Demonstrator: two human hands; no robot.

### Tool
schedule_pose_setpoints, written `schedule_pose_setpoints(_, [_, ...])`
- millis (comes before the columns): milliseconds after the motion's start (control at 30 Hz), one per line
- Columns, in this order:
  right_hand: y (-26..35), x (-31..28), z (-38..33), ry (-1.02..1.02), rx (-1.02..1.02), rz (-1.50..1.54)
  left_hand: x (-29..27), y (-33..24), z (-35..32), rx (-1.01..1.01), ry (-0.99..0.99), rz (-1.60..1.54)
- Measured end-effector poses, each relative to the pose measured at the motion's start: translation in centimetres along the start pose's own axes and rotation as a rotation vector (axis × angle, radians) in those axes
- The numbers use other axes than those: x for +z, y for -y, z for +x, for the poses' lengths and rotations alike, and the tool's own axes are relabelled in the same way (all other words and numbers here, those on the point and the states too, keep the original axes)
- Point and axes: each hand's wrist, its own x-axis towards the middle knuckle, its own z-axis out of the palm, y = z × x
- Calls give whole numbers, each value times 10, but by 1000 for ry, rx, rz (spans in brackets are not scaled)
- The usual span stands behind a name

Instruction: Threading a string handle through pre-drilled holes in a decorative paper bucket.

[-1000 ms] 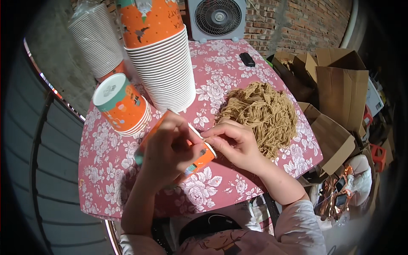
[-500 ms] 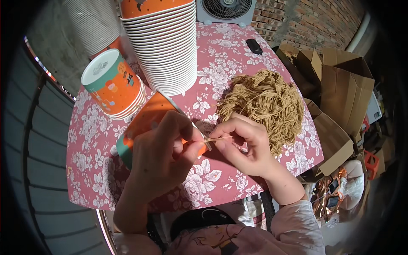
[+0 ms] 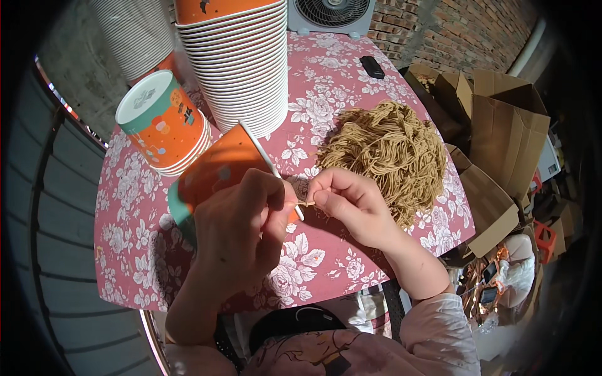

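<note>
left hand (image 3: 241, 216) and right hand (image 3: 352, 205), fingertips pinched together, hold a short, thin tan cord (image 3: 306, 203) near a white-rimmed, orange-and-teal round paper cup (image 3: 216, 160) on its side, which uneven tugging could roll or dent.

Bright light strikes the right side of the stack (image 3: 241, 75), leaving its left greyer. The left hand (image 3: 233, 229) is mostly shaded, and dark shadow lies on the surface (image 3: 326, 276) beside it. The surface's edges bow, black swallows the corners, and haze softens the lower right.
</note>
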Motion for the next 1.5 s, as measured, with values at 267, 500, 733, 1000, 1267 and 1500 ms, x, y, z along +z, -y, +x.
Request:
schedule_pose_setpoints(267, [-1,5,-1,-36,-83,-45,4,3,3,26,-18,48])
schedule_pose_setpoints(500, [-3,5,0,-127,-101,-152,6,3,5,115,-29,91])
schedule_pose_setpoints(733, [-4,2,2,-166,-140,-175,5,5,6,157,-46,147])
schedule_pose_setpoints(1000, [1,2,0,-91,-145,-161,9,15,9,260,-38,245])
schedule_pose_setpoints(1267, [0,3,-1,-155,-175,-204,11,12,10,253,-50,248])
schedule_pose_setpoints(1500, [-5,-1,-3,-222,-239,-141,12,12,9,251,-54,258])
